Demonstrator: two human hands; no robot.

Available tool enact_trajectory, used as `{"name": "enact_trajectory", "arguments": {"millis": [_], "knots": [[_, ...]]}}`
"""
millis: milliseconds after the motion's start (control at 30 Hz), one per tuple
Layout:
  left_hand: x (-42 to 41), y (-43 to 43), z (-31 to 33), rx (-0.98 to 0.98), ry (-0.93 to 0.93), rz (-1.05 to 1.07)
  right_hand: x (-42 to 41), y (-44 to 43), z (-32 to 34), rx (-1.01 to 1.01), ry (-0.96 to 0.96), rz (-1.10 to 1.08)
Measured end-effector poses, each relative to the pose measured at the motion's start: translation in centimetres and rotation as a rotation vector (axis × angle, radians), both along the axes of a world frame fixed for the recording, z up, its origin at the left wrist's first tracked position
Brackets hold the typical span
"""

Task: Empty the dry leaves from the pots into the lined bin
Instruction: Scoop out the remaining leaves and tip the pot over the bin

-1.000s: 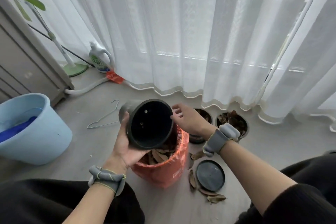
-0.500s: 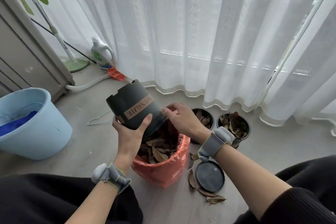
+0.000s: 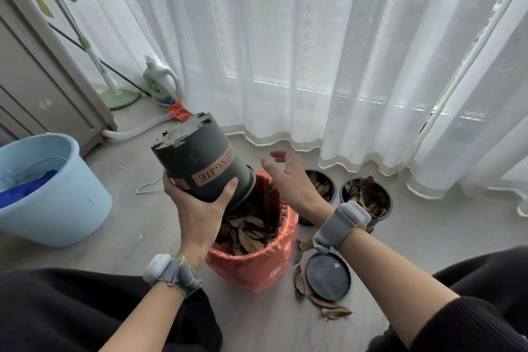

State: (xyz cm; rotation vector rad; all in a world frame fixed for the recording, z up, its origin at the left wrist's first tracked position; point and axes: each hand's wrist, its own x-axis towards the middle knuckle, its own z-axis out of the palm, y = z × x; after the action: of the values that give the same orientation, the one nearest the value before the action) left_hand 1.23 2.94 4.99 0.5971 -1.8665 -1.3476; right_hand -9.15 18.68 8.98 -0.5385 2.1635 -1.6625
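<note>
Left hand (image 3: 197, 210): wrapped round the wall of the dark pot (image 3: 200, 161) near its rim, thumb pressed beside the label.
Dark pot: upended and tilted, base up and to the left, mouth right over the bin (image 3: 257, 267).
Right hand (image 3: 288, 180): released, fingers loosely spread, hovering just beside the pot's rim and gripping nothing.
Bin: orange liner, standing on the floor (image 3: 137, 226), brown dry leaves (image 3: 248, 233) piled inside.
By the curtain (image 3: 314, 66): one leaf-filled pot (image 3: 324, 188) and a second pot (image 3: 367, 198), side by side beyond the right wrist.
Floor: dark saucer (image 3: 328, 276) next to the bin, stray leaves (image 3: 333, 310) around it; pale blue bucket (image 3: 57, 208) off left.
</note>
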Motion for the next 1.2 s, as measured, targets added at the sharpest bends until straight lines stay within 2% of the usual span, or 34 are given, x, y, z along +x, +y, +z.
{"name": "enact_trajectory", "arguments": {"millis": [100, 267, 433, 600, 733, 900, 1033, 1100, 1200], "knots": [[-0.1, 1.0, -0.2, -0.087, -0.045, -0.059, 0.2, -0.2, -0.1, 0.001, -0.058, 0.113], [-0.2, -0.3, 0.0, -0.083, 0.003, 0.023, -0.3, -0.2, -0.1, -0.052, 0.023, -0.098], [-0.2, 0.9, -0.3, -0.171, -0.066, -0.039, 0.5, -0.3, 0.1, -0.049, -0.119, 0.116], [-0.4, -0.9, 0.2, -0.1, -0.002, 0.062, 0.0, 0.1, 0.0, -0.053, 0.019, -0.104], [-0.5, 0.9, -0.1, -0.206, -0.069, -0.03, 0.4, 0.0, 0.1, -0.027, -0.132, 0.093], [-1.0, -0.6, 0.8, -0.15, 0.03, 0.068, -0.4, 0.5, 0.5, -0.119, 0.01, -0.166], [-0.8, 1.3, 0.4, -0.242, -0.051, -0.013, -0.7, 0.7, 0.0, -0.085, -0.118, 0.069], [-1.2, 1.8, 0.7, -0.227, -0.074, -0.025, -1.2, 1.2, -0.4, -0.038, -0.049, 0.054], [-2.1, 2.4, 1.6, -0.108, -0.027, -0.03, -1.6, 3.2, -1.0, 0.124, 0.225, -0.052]]}}
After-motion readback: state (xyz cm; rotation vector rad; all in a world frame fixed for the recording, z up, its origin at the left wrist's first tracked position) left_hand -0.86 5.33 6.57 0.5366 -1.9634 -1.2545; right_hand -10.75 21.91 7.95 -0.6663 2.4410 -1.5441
